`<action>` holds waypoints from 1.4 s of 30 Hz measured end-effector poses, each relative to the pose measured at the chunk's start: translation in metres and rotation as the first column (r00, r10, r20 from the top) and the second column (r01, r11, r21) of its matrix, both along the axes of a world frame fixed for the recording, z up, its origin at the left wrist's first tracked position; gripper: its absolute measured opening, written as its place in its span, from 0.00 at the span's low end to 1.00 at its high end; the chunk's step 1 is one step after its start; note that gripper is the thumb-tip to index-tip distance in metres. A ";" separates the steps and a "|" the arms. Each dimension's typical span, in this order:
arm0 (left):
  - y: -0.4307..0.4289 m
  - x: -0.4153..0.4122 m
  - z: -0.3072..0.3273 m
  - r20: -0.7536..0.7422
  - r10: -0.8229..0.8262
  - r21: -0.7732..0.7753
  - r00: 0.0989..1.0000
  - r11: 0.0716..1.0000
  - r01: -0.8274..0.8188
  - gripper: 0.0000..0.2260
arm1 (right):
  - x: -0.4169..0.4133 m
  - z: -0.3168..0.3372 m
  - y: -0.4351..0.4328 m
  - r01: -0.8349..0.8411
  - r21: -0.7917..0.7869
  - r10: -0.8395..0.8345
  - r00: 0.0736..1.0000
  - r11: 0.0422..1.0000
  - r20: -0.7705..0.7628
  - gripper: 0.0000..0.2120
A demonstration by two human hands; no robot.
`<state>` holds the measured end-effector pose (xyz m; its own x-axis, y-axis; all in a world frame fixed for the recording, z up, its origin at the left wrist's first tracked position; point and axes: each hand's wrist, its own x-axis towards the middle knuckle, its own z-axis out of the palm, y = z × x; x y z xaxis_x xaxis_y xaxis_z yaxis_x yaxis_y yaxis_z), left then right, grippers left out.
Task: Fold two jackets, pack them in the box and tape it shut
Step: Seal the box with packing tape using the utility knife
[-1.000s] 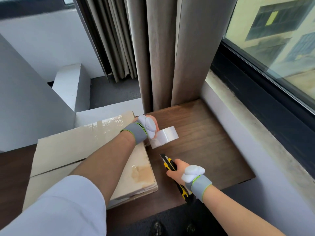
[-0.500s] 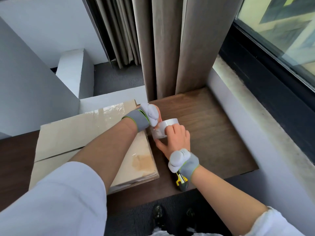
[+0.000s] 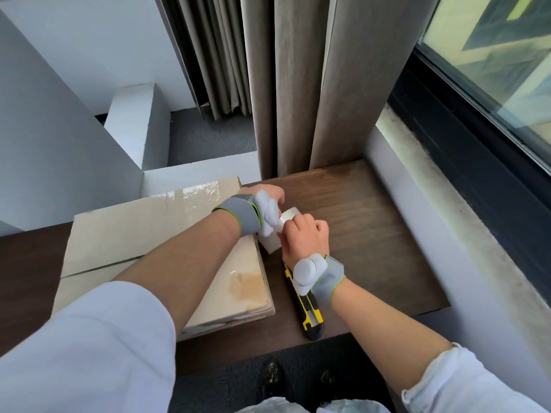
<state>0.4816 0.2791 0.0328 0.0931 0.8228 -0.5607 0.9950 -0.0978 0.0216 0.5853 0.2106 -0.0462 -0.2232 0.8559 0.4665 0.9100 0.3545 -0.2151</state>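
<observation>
the person is standing at a dark wooden table [image 3: 372,234] by the window [image 3: 492,70], with both hands meeting just off the right edge of the cardboard box [image 3: 134,234]. the box is lying flat on the table's left part, its top flaps closed and meeting along a seam, with a glossy strip of clear tape [image 3: 196,192] shining along the far edge. the jackets are not showing anywhere. the left hand [image 3: 267,194] is reaching across the box and is curling over the tape roll [image 3: 272,244], though most of its fingers are hiding behind the white device strapped at the wrist. the right hand [image 3: 305,238] is coming in from the near side, its fingers bent and closing on the roll's upper rim, knuckles up. the roll is sitting between the two hands, just beside the box's right edge; whether it is resting on the table i cannot tell. a yellow and black utility knife [image 3: 310,317] is lying on the table under the right wrist, pointing away from the person, close to the table's near edge. beige curtains [image 3: 298,84] are hanging down behind the table. two dark shoes [image 3: 271,374] are showing on the carpet below.
</observation>
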 end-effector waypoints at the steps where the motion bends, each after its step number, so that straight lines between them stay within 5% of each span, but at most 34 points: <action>1: -0.002 0.003 0.001 -0.040 -0.033 0.065 0.999 0.997 0.036 0.15 | 0.003 0.001 0.002 0.011 -0.033 -0.011 1.000 0.999 -0.009 0.11; 7: -0.021 0.018 0.008 -0.151 -0.123 0.377 0.981 0.910 0.172 0.14 | 0.013 0.020 0.014 0.099 -0.256 -0.101 0.995 0.962 0.004 0.09; 11: -0.014 -0.016 0.027 -0.130 0.085 0.398 0.988 0.917 -0.027 0.18 | 0.027 0.012 0.017 0.149 -0.596 -0.221 0.974 0.789 -0.050 0.07; 16: -0.040 -0.026 0.023 -0.063 0.526 0.273 0.848 0.827 -0.492 0.36 | 0.016 0.010 0.014 0.081 -0.629 -0.251 0.950 0.773 -0.187 0.06; 20: -0.064 -0.014 -0.007 -0.012 0.533 0.302 0.846 0.809 -0.505 0.38 | 0.006 0.018 0.014 0.026 -0.644 -0.261 0.927 0.764 -0.271 0.18; 25: -0.061 -0.003 -0.015 -0.025 0.581 0.356 0.813 0.765 -0.536 0.30 | 0.001 0.022 0.011 0.034 -0.639 -0.270 0.922 0.769 -0.276 0.08; 30: -0.060 0.009 -0.005 -0.217 0.489 0.325 0.845 0.852 -0.410 0.28 | 0.010 0.024 0.003 0.059 -0.653 -0.298 0.918 0.755 -0.262 0.18; 35: -0.079 0.013 -0.004 -0.368 0.157 0.266 0.917 0.962 -0.058 0.29 | 0.015 0.036 0.007 0.030 -0.657 -0.293 0.909 0.753 -0.295 0.19; 42: -0.109 0.019 -0.010 -0.469 0.036 0.139 0.883 0.990 0.034 0.30 | 0.011 0.041 0.007 -0.014 -0.652 -0.270 0.904 0.758 -0.333 0.19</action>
<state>0.5002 0.1696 0.0226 -0.1530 0.8952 -0.4187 0.8851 -0.0643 -0.4609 0.5962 0.2179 -0.0057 -0.0137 0.9861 -0.1653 0.7253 -0.1041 -0.6805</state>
